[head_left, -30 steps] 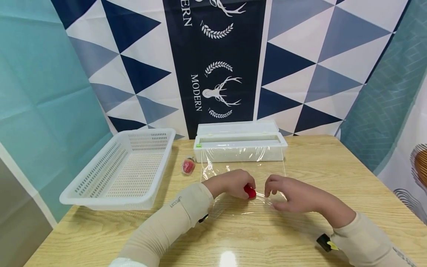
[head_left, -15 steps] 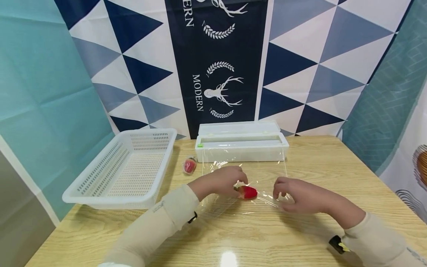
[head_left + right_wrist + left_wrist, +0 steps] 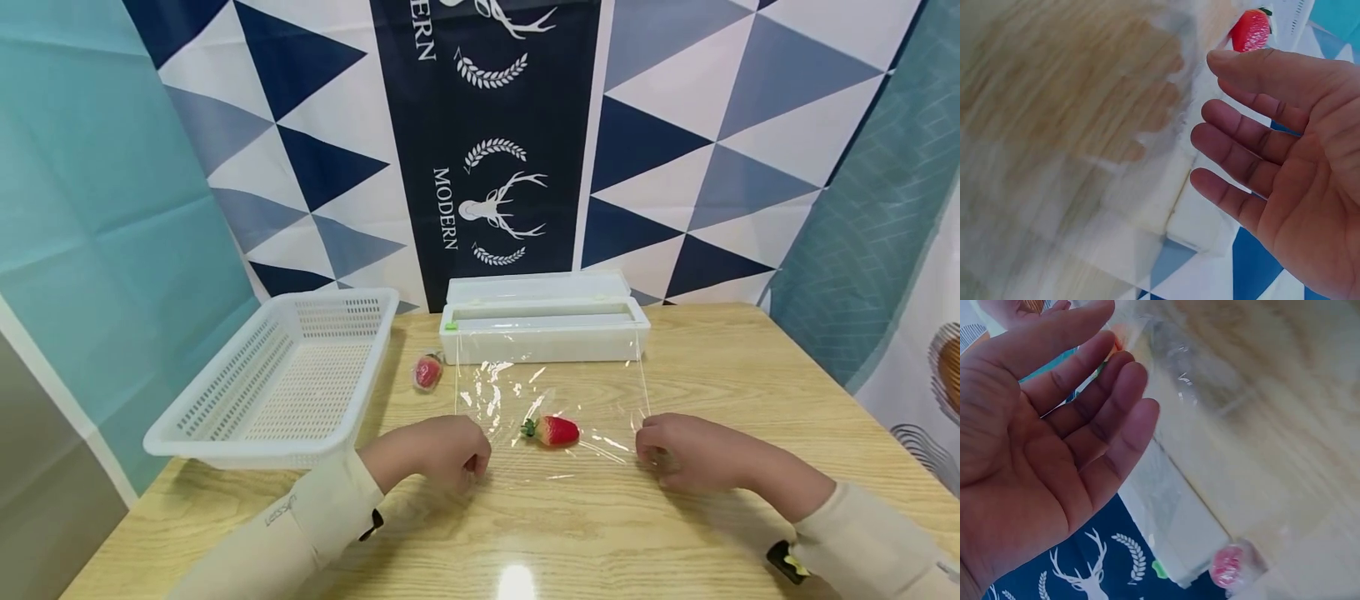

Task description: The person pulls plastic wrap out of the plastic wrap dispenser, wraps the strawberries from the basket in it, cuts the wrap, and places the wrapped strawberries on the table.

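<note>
A red strawberry (image 3: 557,431) lay on its side on a sheet of clear plastic film (image 3: 487,393), between a person's two hands. Its long axis ran roughly from hand to hand, green leaves toward the left hand (image 3: 444,454), tip toward the right hand (image 3: 697,454). Neither hand touched it; the left hand was the nearer.

The left hand was at the film's left edge, fingers loosely bent and parted from the thumb, with nothing seen in its grasp. The right hand was at the film's right edge, thumb and index finger close together; whether they pinched the film could not be told.

Straight ahead of the hands, the film ran back to a white film box (image 3: 547,348) with its lid (image 3: 540,288) raised. Beyond the left hand, a second strawberry (image 3: 427,373), wrapped in clear plastic, sat on the wood-grained worktop (image 3: 585,533). Farther left of that hand stood a white slotted plastic basket (image 3: 363,379).
</note>
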